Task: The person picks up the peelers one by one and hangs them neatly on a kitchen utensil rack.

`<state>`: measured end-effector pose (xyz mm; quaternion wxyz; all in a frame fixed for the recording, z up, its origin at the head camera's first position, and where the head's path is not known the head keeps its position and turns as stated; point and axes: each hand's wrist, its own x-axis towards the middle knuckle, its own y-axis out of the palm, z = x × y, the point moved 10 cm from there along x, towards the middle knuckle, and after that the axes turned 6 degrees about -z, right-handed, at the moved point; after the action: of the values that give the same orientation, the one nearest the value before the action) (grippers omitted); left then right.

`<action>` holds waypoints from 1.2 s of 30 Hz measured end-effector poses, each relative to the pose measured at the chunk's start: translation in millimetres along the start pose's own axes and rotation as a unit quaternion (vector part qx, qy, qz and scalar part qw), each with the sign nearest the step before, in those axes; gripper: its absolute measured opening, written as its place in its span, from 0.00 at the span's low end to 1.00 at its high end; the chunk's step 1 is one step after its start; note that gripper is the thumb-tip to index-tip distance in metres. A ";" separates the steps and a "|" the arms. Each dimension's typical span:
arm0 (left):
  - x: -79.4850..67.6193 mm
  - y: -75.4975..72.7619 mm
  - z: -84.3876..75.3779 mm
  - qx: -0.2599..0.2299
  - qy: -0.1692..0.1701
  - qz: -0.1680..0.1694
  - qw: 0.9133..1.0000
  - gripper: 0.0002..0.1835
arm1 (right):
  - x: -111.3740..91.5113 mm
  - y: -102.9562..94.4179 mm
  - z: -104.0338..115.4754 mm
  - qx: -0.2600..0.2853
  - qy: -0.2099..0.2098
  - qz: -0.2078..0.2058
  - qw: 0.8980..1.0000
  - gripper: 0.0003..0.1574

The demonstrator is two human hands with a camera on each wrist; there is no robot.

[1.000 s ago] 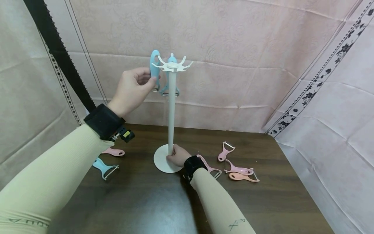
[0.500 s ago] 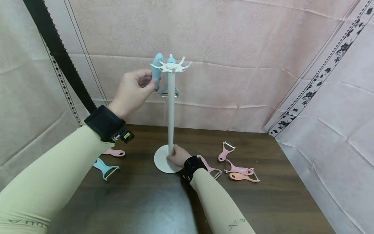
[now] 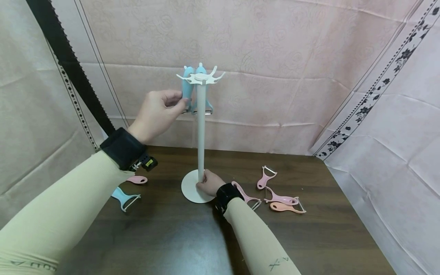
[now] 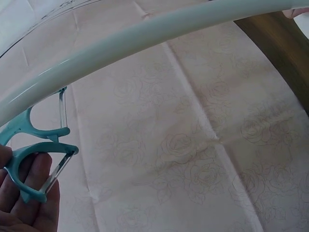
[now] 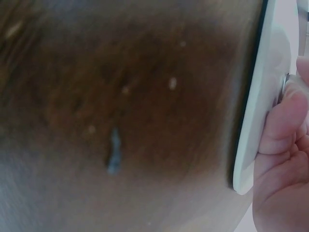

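A white stand point(image 3: 201, 130) with a round base and a ring of curved hooks stands upright on the dark wooden table. At its upper left, my left hand point(image 3: 159, 112) pinches a blue peeler point(image 3: 187, 88) whose handle top is at one of the hooks. Close beside it a second blue peeler point(image 3: 208, 106) hangs behind the pole. The left wrist view has the held peeler's forked head point(image 4: 41, 150) against my fingers, blade outward. Low down, my right hand point(image 3: 209, 183) grips the pole just above the base; in the right wrist view the fingers lie at the base point(image 5: 256, 111).
Right of the stand lie a pink peeler point(image 3: 242, 193) near my right wrist, two more pink peelers point(image 3: 264, 178) point(image 3: 282, 198) and an orange peeler point(image 3: 282, 207). On the left are a blue peeler point(image 3: 123, 198) and a pink peeler point(image 3: 138, 180), partly behind my left arm. Patterned cloth hangs behind.
The blue peeler in my left hand has come down and slightly right; its handle top now sits at hook height, and a hook tip shows above it. My right hand keeps its place on the pole.
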<state>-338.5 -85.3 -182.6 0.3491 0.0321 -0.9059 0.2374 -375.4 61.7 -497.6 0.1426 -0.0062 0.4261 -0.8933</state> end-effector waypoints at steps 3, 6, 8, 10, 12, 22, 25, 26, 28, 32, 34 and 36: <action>-0.8 -1.6 0.8 0.010 0.005 -0.003 1.000 0.16 | -0.8 -0.3 0.7 -0.004 0.000 -0.002 1.000 0.17; -2.3 -3.8 2.8 0.027 0.006 -0.002 1.000 0.18 | -1.4 -0.6 1.6 -0.005 -0.001 -0.003 1.000 0.17; -4.3 -5.2 4.3 0.043 0.005 0.003 0.999 0.20 | -2.2 -1.1 2.2 -0.005 -0.001 -0.004 1.000 0.17; -6.7 -6.1 5.3 0.061 0.004 0.013 0.998 0.21 | -2.9 -1.3 2.6 -0.005 -0.003 -0.004 1.000 0.16; -10.1 -7.8 7.2 0.075 0.001 0.022 0.997 0.23 | -3.2 -1.7 2.8 -0.004 -0.004 -0.005 1.000 0.16; -41.7 -19.1 54.5 0.149 -0.012 0.047 0.988 0.25 | -0.1 -0.2 0.6 -0.003 -0.007 -0.011 1.000 0.15; -56.1 -20.1 73.5 0.188 -0.011 0.074 0.979 0.25 | 1.3 1.7 -0.1 -0.002 -0.008 -0.010 1.000 0.16; -60.8 -20.2 78.7 0.199 -0.008 0.084 0.976 0.24 | 1.9 2.3 -0.4 -0.002 -0.009 -0.010 1.000 0.16; -70.2 -19.9 87.9 0.221 -0.001 0.105 0.970 0.22 | 3.1 3.2 -1.6 -0.001 -0.010 -0.011 1.000 0.16; -87.9 -15.9 109.7 0.249 0.005 0.145 0.958 0.20 | 4.3 3.3 -3.7 0.001 -0.007 -0.012 1.000 0.17; -97.5 -12.2 123.3 0.263 0.007 0.165 0.951 0.19 | 4.7 3.4 -4.2 0.001 -0.008 -0.013 1.000 0.17; -108.7 -7.5 138.0 0.282 0.011 0.193 0.940 0.20 | 4.8 3.3 -3.4 0.004 -0.011 -0.014 1.000 0.17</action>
<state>-340.1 -166.0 -338.7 0.2831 -0.0493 -0.7868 0.5461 -379.7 61.0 -502.9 0.1349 -0.0216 0.4205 -0.8969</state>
